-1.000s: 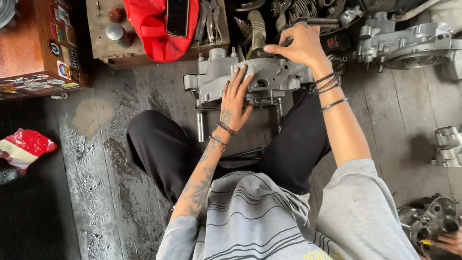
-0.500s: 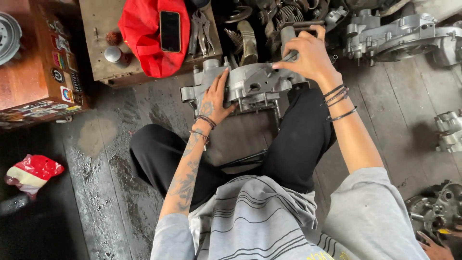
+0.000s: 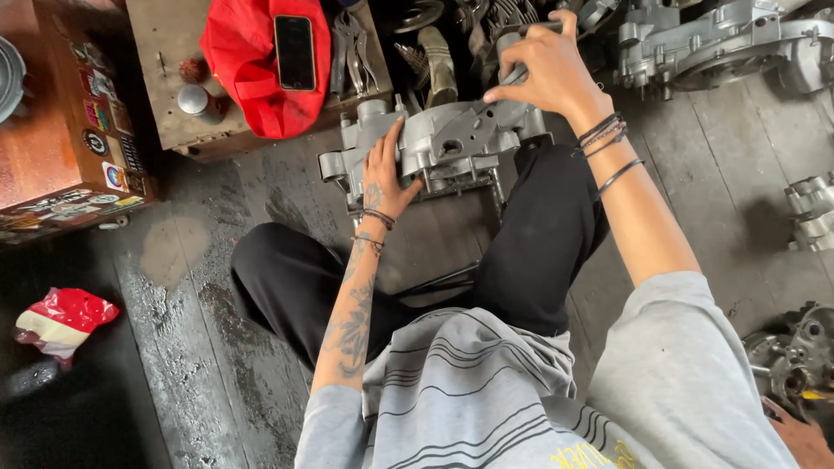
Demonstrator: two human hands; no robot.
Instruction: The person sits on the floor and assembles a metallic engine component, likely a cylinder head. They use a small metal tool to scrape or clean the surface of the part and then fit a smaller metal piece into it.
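At the far left a red and white bag [image 3: 61, 320] is lying on the dark wooden floor [image 3: 217, 347], and above it a wooden box with stickers [image 3: 82, 148] is standing near a low metal table [image 3: 174, 104]. On this table a red cloth [image 3: 252, 78] is lying with a black phone [image 3: 295, 52] on top, and some pliers [image 3: 347, 52] are resting just beside it. The person is sitting cross-legged on the floor, and the grey engine case [image 3: 443, 148] is lying in front of the knees, touching the black trousers. The left hand [image 3: 382, 178] is pressing flat on the left part of the case, fingers spread, not closed around anything; it is only steadying. The right hand [image 3: 543, 74] is clenching the handle of a tool [image 3: 512, 65] at the upper right edge of the case; which tool it is, I cannot tell. In my judgement the left palm should be keeping firm weight on the case so it is not sliding, and the right hand should be keeping the tool straight on the fastener. More engine parts [image 3: 695, 43] are lying at the right.
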